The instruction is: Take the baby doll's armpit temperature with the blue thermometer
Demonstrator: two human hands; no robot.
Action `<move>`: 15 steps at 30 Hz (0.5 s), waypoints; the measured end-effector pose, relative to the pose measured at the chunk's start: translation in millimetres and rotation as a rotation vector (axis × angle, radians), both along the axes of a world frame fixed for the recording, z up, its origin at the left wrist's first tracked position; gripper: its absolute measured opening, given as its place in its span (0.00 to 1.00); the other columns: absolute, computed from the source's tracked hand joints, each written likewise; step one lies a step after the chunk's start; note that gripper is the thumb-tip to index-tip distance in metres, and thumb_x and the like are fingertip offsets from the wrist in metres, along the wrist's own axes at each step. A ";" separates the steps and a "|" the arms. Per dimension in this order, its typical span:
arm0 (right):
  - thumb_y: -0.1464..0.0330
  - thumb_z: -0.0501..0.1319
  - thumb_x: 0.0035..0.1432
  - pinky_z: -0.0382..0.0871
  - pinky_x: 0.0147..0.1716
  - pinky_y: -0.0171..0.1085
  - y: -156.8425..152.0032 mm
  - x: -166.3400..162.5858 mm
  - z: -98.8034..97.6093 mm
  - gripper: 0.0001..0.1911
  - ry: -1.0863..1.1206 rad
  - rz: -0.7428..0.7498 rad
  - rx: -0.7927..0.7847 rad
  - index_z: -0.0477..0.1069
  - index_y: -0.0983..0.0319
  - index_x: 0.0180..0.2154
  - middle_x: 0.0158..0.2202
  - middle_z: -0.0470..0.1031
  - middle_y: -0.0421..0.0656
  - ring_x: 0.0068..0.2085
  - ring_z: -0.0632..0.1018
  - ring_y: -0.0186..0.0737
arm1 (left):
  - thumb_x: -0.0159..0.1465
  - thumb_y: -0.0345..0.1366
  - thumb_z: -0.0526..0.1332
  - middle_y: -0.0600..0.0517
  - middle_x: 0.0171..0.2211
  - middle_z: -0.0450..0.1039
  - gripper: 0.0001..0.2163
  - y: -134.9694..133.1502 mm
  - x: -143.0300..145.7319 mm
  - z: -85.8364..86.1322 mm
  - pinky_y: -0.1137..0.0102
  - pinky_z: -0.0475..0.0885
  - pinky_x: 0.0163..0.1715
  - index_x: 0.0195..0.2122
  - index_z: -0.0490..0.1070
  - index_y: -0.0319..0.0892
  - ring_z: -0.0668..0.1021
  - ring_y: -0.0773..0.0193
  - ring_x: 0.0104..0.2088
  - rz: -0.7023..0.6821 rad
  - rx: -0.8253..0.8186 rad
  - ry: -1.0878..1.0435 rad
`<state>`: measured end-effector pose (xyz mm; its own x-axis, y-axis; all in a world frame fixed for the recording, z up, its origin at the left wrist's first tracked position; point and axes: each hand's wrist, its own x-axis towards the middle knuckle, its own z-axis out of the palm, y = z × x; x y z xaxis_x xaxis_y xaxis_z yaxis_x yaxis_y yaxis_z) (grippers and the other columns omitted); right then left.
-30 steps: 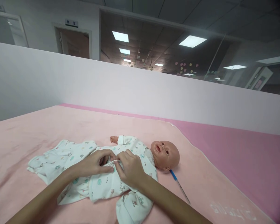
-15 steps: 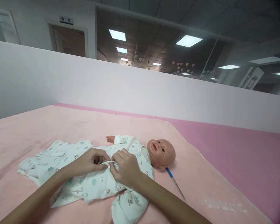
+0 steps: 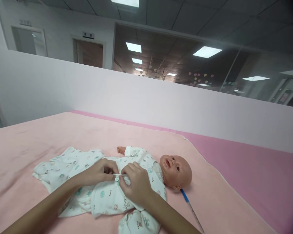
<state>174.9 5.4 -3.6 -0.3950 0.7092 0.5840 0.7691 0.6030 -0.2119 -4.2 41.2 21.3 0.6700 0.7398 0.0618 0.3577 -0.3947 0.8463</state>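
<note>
A baby doll (image 3: 177,172) lies on its back, its bald head to the right, dressed in a white printed baby garment (image 3: 104,195). Over the doll's belly, my left hand (image 3: 99,174) pinches one end of a thin white cloth tie (image 3: 118,175). The fingers of my right hand (image 3: 138,185) are closed on the other end, a short way off. The tie runs nearly level between both hands, just above the garment; its ends are hidden by my fingers. One small doll hand (image 3: 121,149) sticks out of the far sleeve.
A peach-pink blanket (image 3: 92,130) covers the surface, with a darker pink mat (image 3: 246,156) showing at the right. Beside the doll's head lies a thin stick with a blue end (image 3: 185,195). A low white wall (image 3: 161,104) stands behind.
The view has shifted, so everything sits slightly lower and further right. Between my fingers the tie now looks straighter. Both hands keep their pinch over the doll's belly.
</note>
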 end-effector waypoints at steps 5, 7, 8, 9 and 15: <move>0.70 0.54 0.52 0.57 0.27 0.33 -2.2 1.0 7.2 0.02 0.015 -0.014 -0.020 0.64 0.60 0.29 0.27 0.68 0.38 0.30 0.67 0.34 | 0.53 0.36 0.57 0.57 0.22 0.58 0.05 -3.0 0.9 0.5 0.76 0.56 0.23 0.27 0.66 0.39 0.60 0.71 0.24 0.029 -0.017 -0.004; 0.71 0.54 0.51 0.60 0.30 0.35 -9.4 6.6 11.7 0.06 -0.015 0.012 -0.012 0.65 0.60 0.34 0.32 0.70 0.40 0.33 0.69 0.36 | 0.54 0.37 0.56 0.56 0.24 0.59 0.06 -6.0 1.6 3.0 0.76 0.57 0.25 0.28 0.65 0.40 0.61 0.70 0.25 0.036 -0.050 -0.047; 0.72 0.53 0.51 0.62 0.32 0.36 -15.4 11.9 13.9 0.10 -0.028 0.032 0.000 0.65 0.60 0.38 0.35 0.70 0.41 0.36 0.69 0.37 | 0.55 0.38 0.56 0.56 0.25 0.60 0.07 -7.3 2.0 4.0 0.75 0.58 0.26 0.29 0.65 0.40 0.62 0.70 0.26 0.040 -0.061 -0.075; 0.72 0.53 0.51 0.64 0.36 0.37 -23.3 19.2 15.7 0.13 -0.033 0.054 0.015 0.65 0.59 0.41 0.39 0.70 0.43 0.39 0.70 0.39 | 0.56 0.39 0.56 0.55 0.26 0.61 0.08 -8.5 2.5 4.6 0.75 0.59 0.27 0.31 0.65 0.40 0.62 0.69 0.27 0.045 -0.061 -0.097; 0.64 0.55 0.54 0.66 0.44 0.47 -99.1 90.7 8.7 0.15 0.286 -0.429 -0.039 0.65 0.51 0.45 0.46 0.67 0.45 0.49 0.68 0.47 | 0.56 0.45 0.55 0.52 0.34 0.66 0.12 -11.2 8.1 -1.3 0.74 0.60 0.27 0.31 0.71 0.43 0.63 0.70 0.26 0.113 0.086 0.023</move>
